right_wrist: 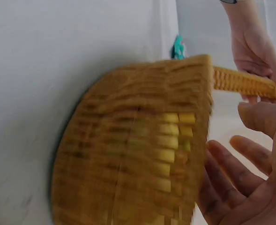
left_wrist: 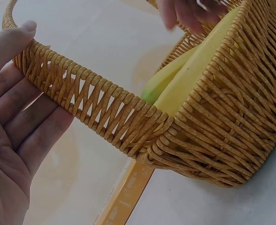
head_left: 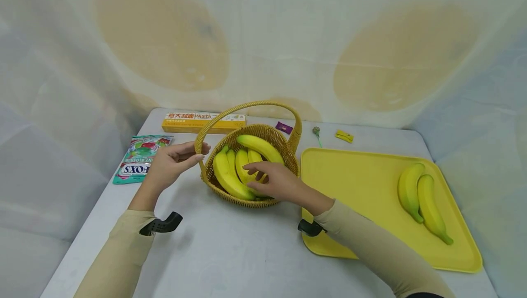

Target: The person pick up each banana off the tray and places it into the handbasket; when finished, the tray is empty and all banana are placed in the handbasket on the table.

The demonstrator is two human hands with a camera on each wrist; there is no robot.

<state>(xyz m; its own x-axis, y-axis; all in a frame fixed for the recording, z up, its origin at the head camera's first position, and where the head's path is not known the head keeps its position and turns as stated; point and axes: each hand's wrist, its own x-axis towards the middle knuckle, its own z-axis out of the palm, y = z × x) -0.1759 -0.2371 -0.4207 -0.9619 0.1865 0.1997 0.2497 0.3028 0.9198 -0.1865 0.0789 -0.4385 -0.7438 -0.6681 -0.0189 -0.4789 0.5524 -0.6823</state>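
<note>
A woven basket with a tall arched handle stands mid-table, with several bananas inside. My left hand holds the left side of the handle. In the left wrist view, the thumb lies on one side of the woven strip and the fingers behind it. Over the bananas, at the basket's right front, hovers my right hand, its fingers loosely bent. The right wrist view shows this hand's spread fingers beside the basket rim, with nothing gripped.
Right of the basket, a yellow tray bears two bananas. Behind the basket lie a pasta box, a purple wrapped sweet, a small green-stemmed sprig and a yellow packet. A Fox's sweets bag lies at left.
</note>
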